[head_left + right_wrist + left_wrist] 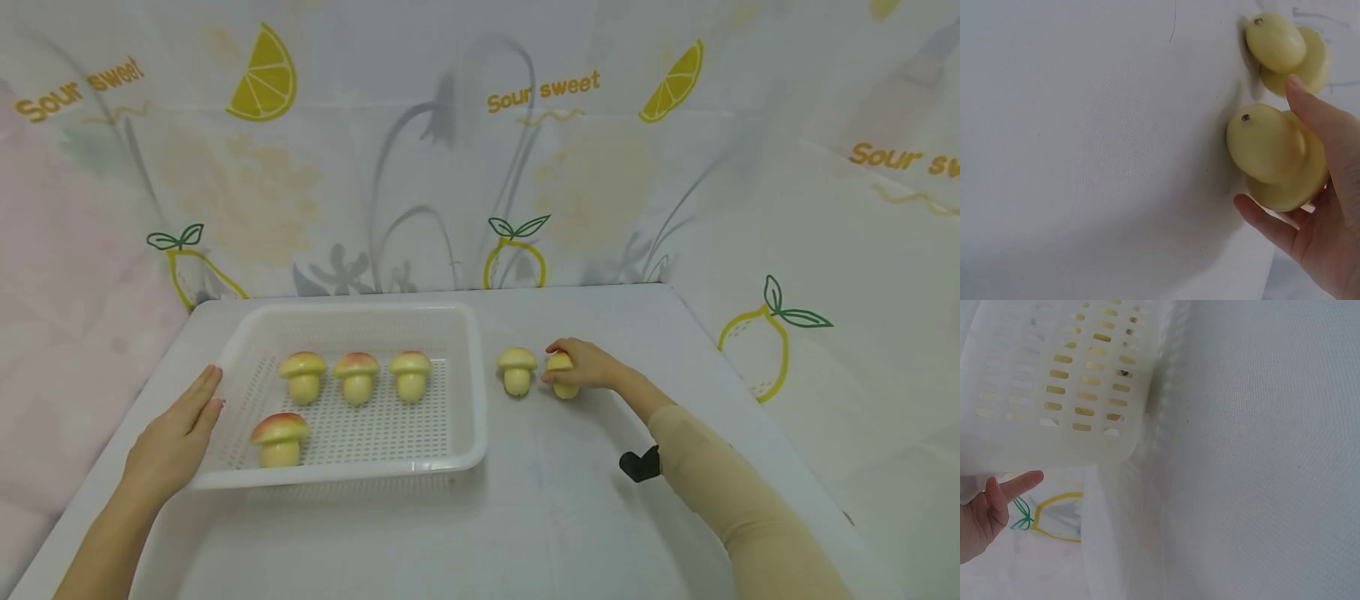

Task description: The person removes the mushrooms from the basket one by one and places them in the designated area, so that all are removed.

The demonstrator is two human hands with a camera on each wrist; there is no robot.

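Observation:
My right hand [588,364] curls its thumb and fingers round a pale yellow toy mushroom [564,390] on the table; the right wrist view shows its rounded stem [1263,144] between them. Just left of it stands another toy mushroom [517,371], untouched. My left hand [171,442], fingers straight, lies along the left side of a white plastic basket [482,417]. Inside the basket are several toy mushrooms with reddish caps, three in a back row, including a middle one [357,379], and one toy mushroom [280,437] at the front left.
A white cloth covers the table [525,533]. Behind it hangs a backdrop [337,183] printed with lemons and words. A black piece [640,465] sticks out by the right sleeve [720,475]. Slots pierce the basket's side wall [1054,447].

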